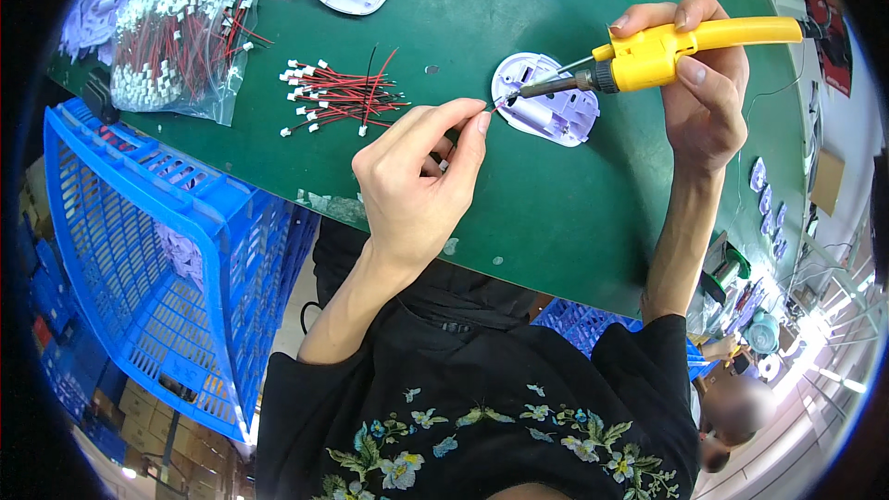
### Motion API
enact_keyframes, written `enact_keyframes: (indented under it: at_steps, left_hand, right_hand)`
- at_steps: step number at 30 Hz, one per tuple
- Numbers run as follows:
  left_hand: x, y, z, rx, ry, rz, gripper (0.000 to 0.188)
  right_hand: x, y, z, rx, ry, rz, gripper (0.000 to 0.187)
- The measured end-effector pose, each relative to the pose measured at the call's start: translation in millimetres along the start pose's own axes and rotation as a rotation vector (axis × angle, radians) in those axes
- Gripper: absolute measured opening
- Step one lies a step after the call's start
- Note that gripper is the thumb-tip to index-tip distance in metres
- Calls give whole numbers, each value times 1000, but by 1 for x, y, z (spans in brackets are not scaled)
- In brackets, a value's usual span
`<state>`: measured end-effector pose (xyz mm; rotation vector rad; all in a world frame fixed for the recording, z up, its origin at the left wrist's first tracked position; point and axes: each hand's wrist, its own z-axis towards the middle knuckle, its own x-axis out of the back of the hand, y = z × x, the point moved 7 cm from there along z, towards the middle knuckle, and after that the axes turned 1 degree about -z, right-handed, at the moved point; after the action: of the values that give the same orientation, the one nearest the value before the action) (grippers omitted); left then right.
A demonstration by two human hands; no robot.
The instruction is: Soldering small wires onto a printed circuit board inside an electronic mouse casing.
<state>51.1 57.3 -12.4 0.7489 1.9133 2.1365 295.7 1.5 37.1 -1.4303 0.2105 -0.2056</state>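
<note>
One crinkled clear bag (222,109) bulges left of loose red and black wires (352,93) on a smooth green tabletop (556,213). The left hand (417,162) pinches a fine wire (496,107), thumb and forefinger closed, at the left edge of a plastic shell (542,118) lying between the hands, lilac, rounded, unevenly moulded. The right hand (706,111) curls firmly around a yellow soldering iron (648,57), its dark tip at the shell.
</note>
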Motion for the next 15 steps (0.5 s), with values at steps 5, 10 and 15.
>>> enact_keyframes:
  at_steps: [5,10,15]
  left_hand:
    - [0,-1,0,-4,13,5,11]
    - [0,-2,0,-2,19,3,11]
    - [0,-1,0,0,22,-6,11]
  right_hand:
    - [-2,-4,2,36,-24,51,33]
    - [-2,-4,1,34,-24,36,33]
    - [-4,-4,1,40,-40,31,33]
